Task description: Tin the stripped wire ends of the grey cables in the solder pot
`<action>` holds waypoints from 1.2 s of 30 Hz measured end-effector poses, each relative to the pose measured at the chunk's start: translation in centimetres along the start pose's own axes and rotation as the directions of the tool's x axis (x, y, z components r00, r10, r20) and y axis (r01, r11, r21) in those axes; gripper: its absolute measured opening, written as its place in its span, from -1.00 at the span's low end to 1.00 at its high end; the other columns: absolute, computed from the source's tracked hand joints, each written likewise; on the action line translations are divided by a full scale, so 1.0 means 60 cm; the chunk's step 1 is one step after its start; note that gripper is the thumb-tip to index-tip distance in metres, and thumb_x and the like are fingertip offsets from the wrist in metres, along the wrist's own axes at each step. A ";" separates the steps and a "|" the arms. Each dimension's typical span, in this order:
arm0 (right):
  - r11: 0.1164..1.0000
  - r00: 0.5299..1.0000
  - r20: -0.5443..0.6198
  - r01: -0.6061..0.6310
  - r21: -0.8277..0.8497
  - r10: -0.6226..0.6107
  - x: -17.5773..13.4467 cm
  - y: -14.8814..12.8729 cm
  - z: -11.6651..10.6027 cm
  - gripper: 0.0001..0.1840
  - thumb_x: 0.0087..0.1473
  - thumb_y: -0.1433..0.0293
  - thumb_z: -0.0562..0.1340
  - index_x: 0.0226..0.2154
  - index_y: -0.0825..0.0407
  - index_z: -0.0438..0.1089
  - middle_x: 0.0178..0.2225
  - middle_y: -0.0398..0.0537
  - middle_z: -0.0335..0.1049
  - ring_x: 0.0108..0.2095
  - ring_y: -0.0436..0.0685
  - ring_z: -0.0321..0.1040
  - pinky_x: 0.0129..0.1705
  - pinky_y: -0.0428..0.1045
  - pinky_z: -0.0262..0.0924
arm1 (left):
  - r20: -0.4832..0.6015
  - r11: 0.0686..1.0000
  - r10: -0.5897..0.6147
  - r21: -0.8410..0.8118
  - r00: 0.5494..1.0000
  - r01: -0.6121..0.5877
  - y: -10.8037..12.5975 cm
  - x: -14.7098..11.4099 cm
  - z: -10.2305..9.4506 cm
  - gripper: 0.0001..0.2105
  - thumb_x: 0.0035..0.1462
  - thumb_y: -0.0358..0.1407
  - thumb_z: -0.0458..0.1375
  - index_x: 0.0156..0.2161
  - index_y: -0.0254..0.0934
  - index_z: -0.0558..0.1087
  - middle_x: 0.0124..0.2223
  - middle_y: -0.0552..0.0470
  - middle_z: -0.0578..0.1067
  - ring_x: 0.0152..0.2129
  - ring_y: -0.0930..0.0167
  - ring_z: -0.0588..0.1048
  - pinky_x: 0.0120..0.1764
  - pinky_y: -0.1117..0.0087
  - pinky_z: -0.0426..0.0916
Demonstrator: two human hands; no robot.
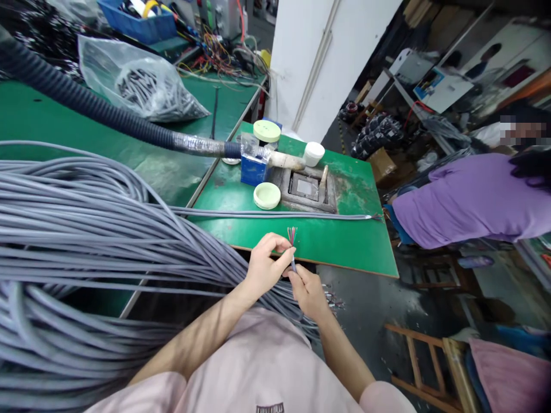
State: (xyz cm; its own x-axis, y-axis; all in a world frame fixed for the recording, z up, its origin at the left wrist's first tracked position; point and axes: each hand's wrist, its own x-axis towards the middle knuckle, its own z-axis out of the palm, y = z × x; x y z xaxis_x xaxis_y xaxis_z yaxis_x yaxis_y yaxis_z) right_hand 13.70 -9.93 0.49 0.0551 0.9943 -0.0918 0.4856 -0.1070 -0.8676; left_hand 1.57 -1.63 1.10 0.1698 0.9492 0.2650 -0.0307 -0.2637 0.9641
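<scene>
Both of my hands meet at the end of one grey cable (pixel 293 265), just past the table's near edge. My left hand (pixel 267 261) pinches it close to the stripped end, where a fan of thin coloured wires (pixel 292 235) points away from me. Lower down, my right hand (pixel 307 289) has its fingers closed round the grey jacket. A large bundle of grey cables (pixel 107 229) runs from the left and passes beneath my hands, its stripped ends hanging at the right. Two more grey cables (pixel 275 214) lie straight across the green table beyond.
A solder pot (pixel 306 188) sits in the green table (pixel 361 252), with a black hose (pixel 129 123) reaching over it. Nearby are a pale green dish (pixel 267 196) and white tub (pixel 314 152). A person in purple (pixel 469 198) is at the right, above a wooden stool (pixel 422 355).
</scene>
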 end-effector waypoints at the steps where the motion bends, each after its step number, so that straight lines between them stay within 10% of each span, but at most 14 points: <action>1: 0.998 1.000 0.001 -0.023 0.063 0.023 0.001 0.002 0.001 -0.60 0.21 0.17 0.00 -0.42 0.07 0.38 -0.75 -0.27 0.09 -0.70 -0.06 0.05 -0.59 -0.12 -0.03 | -0.006 0.993 0.092 0.079 0.996 -0.092 -0.003 -0.001 -0.002 -0.91 0.01 -0.33 0.21 -0.47 -0.26 0.42 -0.46 0.08 0.41 -0.47 0.46 0.37 -0.33 0.40 0.28; 10: 0.706 0.992 0.065 -0.122 0.697 0.108 0.024 0.008 0.007 -0.48 0.10 -0.03 0.02 -0.39 0.06 0.39 -0.84 -0.31 0.00 -0.81 -0.08 -0.08 -0.66 -0.11 0.07 | 0.148 0.867 0.411 0.241 0.899 -0.436 -0.010 -0.022 0.013 -0.91 0.04 -0.39 0.16 -0.47 -0.22 0.44 -0.56 0.08 0.45 -0.60 0.47 0.35 -0.46 0.43 0.26; 19: 0.589 0.977 -0.030 -0.102 0.802 0.211 0.036 0.001 0.009 -0.66 -0.15 0.06 0.26 -0.48 0.00 0.33 -0.80 -0.30 0.07 -0.76 -0.06 0.01 -0.66 -0.10 0.08 | 0.091 0.959 0.281 0.023 0.955 -0.284 -0.012 -0.043 0.025 -0.94 0.00 -0.39 0.20 -0.47 -0.24 0.45 -0.64 0.17 0.29 -0.67 0.54 0.25 -0.54 0.50 0.19; 27: 0.735 0.962 -0.203 0.003 0.678 0.184 0.042 -0.011 0.009 -0.63 -0.13 0.09 0.29 -0.58 0.03 0.22 -0.72 -0.29 0.14 -0.72 -0.13 -0.01 -0.66 -0.15 -0.05 | 0.084 0.969 -0.105 -0.215 0.991 0.121 -0.012 -0.047 0.027 -0.83 0.04 -0.26 0.20 -0.49 -0.29 0.40 -0.56 0.10 0.39 -0.60 0.51 0.35 -0.46 0.47 0.26; 36: 0.958 0.959 -0.275 0.135 0.253 -0.063 0.079 -0.040 -0.018 -0.70 0.04 0.19 0.20 -0.56 0.04 0.26 -0.67 -0.23 0.23 -0.67 -0.10 0.05 -0.59 -0.12 0.00 | 0.009 0.967 -0.179 -0.180 0.984 0.178 -0.015 -0.021 -0.008 -0.81 -0.02 -0.20 0.24 -0.43 -0.29 0.42 -0.54 0.12 0.39 -0.61 0.52 0.31 -0.49 0.49 0.24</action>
State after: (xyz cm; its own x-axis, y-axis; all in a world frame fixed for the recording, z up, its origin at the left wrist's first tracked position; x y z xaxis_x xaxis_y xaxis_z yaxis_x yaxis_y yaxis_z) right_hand 13.71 -4.98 2.68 0.2625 0.9597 0.1007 0.2520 0.0325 -0.9672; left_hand 0.93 -2.49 -0.08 0.1818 0.9794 0.0875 -0.1771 -0.0549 0.9827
